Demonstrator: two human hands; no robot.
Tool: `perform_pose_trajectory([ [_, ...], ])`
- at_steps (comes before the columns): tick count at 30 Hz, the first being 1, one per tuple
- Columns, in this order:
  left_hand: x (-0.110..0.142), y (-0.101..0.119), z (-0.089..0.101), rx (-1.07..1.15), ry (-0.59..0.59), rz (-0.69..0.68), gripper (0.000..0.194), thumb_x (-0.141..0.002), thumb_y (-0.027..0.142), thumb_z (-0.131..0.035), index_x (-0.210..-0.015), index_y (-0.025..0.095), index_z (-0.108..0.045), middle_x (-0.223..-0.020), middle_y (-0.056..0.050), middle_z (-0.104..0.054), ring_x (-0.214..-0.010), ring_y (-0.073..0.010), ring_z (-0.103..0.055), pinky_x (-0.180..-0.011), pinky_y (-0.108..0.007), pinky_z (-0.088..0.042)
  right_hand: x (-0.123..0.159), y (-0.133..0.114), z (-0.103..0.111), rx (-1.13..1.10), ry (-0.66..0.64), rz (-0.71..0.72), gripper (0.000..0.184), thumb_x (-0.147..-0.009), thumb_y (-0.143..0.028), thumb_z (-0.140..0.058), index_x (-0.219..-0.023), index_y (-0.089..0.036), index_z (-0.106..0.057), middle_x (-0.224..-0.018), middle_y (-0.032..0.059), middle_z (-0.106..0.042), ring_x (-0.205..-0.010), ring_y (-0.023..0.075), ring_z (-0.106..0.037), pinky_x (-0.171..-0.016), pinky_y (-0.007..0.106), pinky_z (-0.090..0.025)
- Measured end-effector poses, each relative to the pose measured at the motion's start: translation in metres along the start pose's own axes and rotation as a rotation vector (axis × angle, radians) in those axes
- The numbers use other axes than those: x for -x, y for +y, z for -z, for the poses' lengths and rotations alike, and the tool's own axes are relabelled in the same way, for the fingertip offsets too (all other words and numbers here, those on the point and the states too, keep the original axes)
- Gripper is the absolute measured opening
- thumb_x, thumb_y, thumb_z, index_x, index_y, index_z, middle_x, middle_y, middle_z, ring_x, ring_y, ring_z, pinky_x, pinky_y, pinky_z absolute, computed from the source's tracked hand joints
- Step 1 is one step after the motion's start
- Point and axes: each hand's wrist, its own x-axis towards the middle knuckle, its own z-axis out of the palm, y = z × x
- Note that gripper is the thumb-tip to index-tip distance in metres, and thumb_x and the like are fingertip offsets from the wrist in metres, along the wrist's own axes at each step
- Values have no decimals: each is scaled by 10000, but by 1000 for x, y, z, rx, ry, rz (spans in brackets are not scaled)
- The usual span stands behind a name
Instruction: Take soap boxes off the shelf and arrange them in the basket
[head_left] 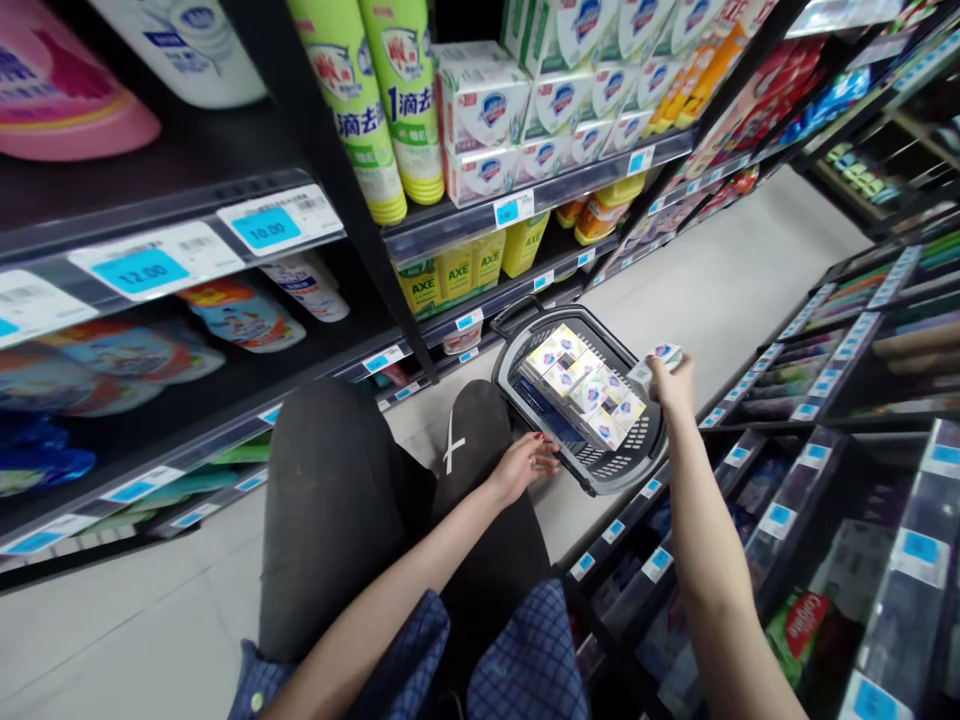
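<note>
A black shopping basket [636, 436] sits on the aisle floor in front of my knees. Inside it lie several white soap boxes [568, 372], grouped in blocks towards its middle. My right hand [672, 384] is closed on a single soap box [661, 357] over the basket's right side. Beside the near left rim is my left hand [526, 467], palm partly turned up, fingers loosely stretched and holding nothing. Whether its fingertips touch the rim I cannot tell.
Shelves on the left hold stacked soap boxes [491, 105], green spray cans [405, 95] and yellow AXE bottles [454, 272]. Price tags [514, 208] line the shelf edges. Low shelves [780, 515] stand close on the right. The floor [739, 245] runs between both sides.
</note>
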Motion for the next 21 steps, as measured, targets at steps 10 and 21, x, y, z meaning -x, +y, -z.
perform_pose_trajectory([
  [10,-12,5,2,46,48,3,187,-794,261,-690,-926,133,-655,-884,-68,-681,-683,-145,-643,-718,-330,-545,-72,-24,-91,299,-31,-152,703,-805,-490,-612,-1333,-83,-390,-1168,269,-617,-1142,366,-605,-941,464,-470],
  [21,-17,5,4,77,70,18,255,-752,291,-730,-943,132,-670,-911,-81,-681,-712,-159,-641,-742,-338,-528,-76,-13,-126,383,-33,-141,761,-808,-575,-600,-1318,-46,-400,-1107,295,-639,-1110,374,-627,-930,461,-486],
])
